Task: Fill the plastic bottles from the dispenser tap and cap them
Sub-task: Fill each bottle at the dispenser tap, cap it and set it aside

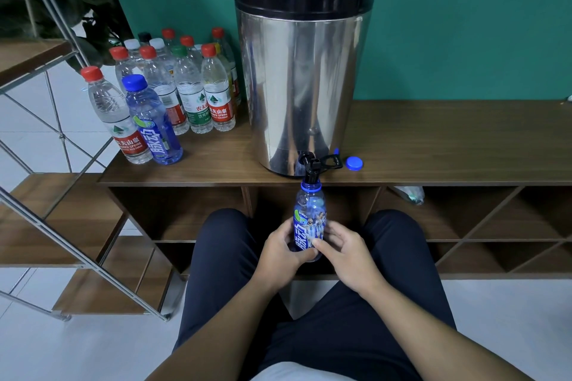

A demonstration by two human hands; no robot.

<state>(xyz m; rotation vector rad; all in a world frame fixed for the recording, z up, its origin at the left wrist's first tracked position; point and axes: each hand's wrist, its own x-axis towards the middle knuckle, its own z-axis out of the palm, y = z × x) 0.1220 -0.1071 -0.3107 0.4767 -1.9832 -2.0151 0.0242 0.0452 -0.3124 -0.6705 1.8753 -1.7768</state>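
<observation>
here we hold an uncapped blue plastic bottle with a printed label [309, 219] upright under the black tap [310, 165] of the tall steel dispenser with a black lid [301, 71], its blue-ringed mouth just below the spout. our left hand [280, 252] curls round the lower left side of the bottle, fingers wrapped behind it and thumb across the front near the base; our right hand [343, 252] cups the lower right side, thumb pressed against the label and fingers loosely curled at its flank. the bottle's round blue cap [354, 163] lies on the brown wooden shelf [448, 145], just right of the tap. we cannot tell whether water is running, nor how full the bottle is. to the left of the dispenser stands a cluster of clear capped bottles with red, white and green tops [185, 90], and a capped blue bottle [153, 122] at the front; several appear to hold water, so we judge part of the batch done. what remains here, by our reading, is to finish this fill and screw the cap on.
</observation>
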